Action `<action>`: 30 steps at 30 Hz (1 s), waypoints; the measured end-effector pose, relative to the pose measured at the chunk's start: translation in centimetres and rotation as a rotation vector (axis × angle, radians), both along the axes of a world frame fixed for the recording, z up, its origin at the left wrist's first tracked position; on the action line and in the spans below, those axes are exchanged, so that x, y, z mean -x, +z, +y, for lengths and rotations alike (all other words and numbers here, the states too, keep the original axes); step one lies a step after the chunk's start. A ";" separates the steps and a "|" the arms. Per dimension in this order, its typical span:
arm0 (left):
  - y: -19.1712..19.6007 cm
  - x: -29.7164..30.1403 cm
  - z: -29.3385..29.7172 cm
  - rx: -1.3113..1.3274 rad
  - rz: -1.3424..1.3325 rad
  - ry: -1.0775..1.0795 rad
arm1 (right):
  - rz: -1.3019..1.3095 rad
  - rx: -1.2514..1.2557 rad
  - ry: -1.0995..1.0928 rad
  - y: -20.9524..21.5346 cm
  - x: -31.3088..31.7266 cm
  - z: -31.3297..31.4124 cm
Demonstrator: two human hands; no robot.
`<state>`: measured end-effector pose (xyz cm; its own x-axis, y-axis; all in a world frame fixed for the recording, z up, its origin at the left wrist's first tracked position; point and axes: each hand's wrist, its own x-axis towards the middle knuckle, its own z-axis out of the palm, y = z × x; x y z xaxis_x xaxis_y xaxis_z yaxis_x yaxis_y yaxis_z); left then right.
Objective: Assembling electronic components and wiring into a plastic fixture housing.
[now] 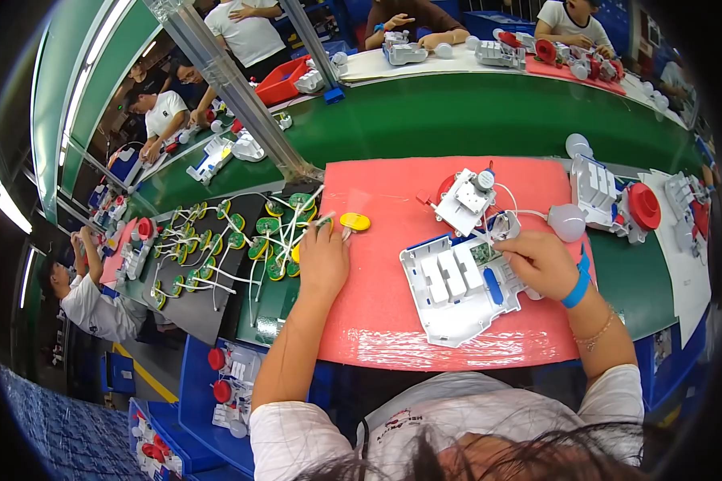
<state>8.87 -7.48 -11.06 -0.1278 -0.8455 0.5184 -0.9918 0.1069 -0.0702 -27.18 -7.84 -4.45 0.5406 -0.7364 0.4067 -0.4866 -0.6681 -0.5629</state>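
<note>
Pile of wired green-yellow discs (217, 240) waiting on the left. Left hand (323, 256) pinches a yellow disc (354, 222) by its wire; right hand (541, 263) presses fingertips into the open white housing (449, 293) on the red mat (393, 321). Looks half-assembled, wiring unfinished.

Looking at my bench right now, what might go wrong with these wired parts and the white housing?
1. The left hand reaches a yellow disc beside a heap of green and yellow wired parts; their white leads cross, so lifting one may drag others.
2. The right hand rests on the white plastic housing, where thin wires run to a white bulb; a tug could strain them.
</note>
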 end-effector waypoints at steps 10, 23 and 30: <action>6.5 2.7 0.2 -0.080 0.062 0.042 | -0.170 0.122 -0.005 2.9 0.2 0.3; 7.0 -0.6 -5.8 -0.148 1.391 -0.207 | -0.113 0.110 0.193 2.5 -2.3 -1.5; 7.6 -4.2 -6.4 0.034 1.369 -0.335 | -0.135 0.066 0.118 2.2 -1.3 -2.3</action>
